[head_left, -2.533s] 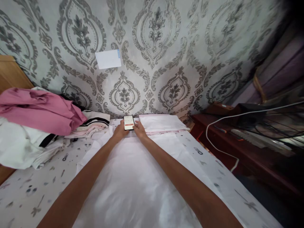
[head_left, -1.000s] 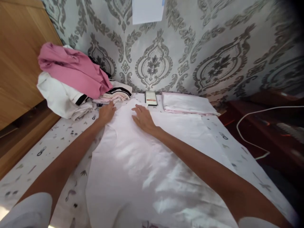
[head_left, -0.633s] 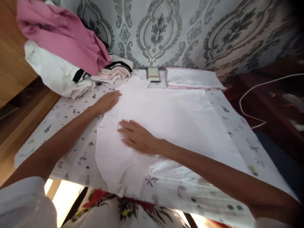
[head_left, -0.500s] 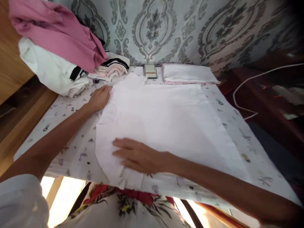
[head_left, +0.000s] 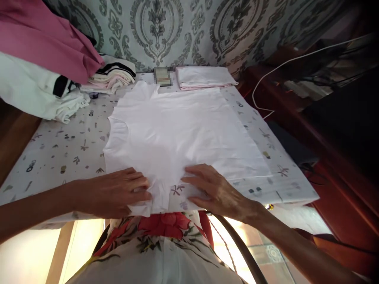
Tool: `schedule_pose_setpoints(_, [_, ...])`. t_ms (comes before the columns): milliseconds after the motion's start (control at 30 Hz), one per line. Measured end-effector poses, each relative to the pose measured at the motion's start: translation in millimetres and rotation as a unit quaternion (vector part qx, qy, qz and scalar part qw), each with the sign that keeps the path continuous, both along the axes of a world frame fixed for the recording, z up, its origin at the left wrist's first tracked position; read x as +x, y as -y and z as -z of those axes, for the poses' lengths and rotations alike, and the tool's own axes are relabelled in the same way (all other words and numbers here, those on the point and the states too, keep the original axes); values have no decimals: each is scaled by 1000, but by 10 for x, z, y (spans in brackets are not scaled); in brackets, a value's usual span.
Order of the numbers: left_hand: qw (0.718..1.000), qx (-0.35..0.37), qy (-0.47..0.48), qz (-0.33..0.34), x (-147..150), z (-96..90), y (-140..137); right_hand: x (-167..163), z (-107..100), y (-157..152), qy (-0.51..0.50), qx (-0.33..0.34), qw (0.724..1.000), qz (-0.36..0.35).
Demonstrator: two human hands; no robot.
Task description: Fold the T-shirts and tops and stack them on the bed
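A white T-shirt (head_left: 177,130) lies spread on the table, its neckline towards the left and one short sleeve at the near edge. My left hand (head_left: 127,191) rests on that near sleeve, fingers slightly bent and apart, thumb out of sight. Over the shirt's near side, to the right of the sleeve, my right hand (head_left: 210,189) is open with its fingers spread. Its fingertips touch or hover just above the cloth; I cannot tell which. Faint creases run across the shirt's body.
A patterned sheet (head_left: 77,146) covers the table. At the back stand a folded white cloth (head_left: 207,77) and a small blurred box (head_left: 162,76). Pink cloth (head_left: 50,35) and white clothes (head_left: 26,83) are heaped at the left. A white cable (head_left: 284,63) hangs over dark red furniture (head_left: 266,79) on the right.
My left hand has come from the shirt's neckline to the near sleeve. My right hand has moved off the sleeve area towards the right. The view has shifted right.
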State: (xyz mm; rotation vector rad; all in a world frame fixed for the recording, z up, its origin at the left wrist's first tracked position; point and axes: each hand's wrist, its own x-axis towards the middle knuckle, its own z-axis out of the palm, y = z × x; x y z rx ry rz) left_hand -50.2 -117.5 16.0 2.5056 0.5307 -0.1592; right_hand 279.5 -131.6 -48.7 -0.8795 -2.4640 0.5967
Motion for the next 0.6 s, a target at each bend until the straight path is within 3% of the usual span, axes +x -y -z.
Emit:
schedule_pose_setpoints(100, [999,-4,-13,-32,-54,6,57,-202,21,54,4,43,997,-57])
schedule_pose_setpoints(167, [995,-66,-4,-81,-65,-4,38,-378,24,49,2,54,994,-97])
schedule_pose_setpoints(300, [945,-236,53,-222,-123,-36,-45,-661,58,1,-15,60,992,-112])
schedule_pose_setpoints(400, [919,-277,59,-273,-216,-31,-84,-755,90,-21,-51,67,993,-80])
schedule_pose_setpoints(500, [915,-296,49,-269,-276,-28,-74,-745,82,-15,-132,27,988,-71])
schedule_pose_setpoints(600, [938,-284,38,-194,-253,-69,-22,-674,32,7,-191,-54,977,-78])
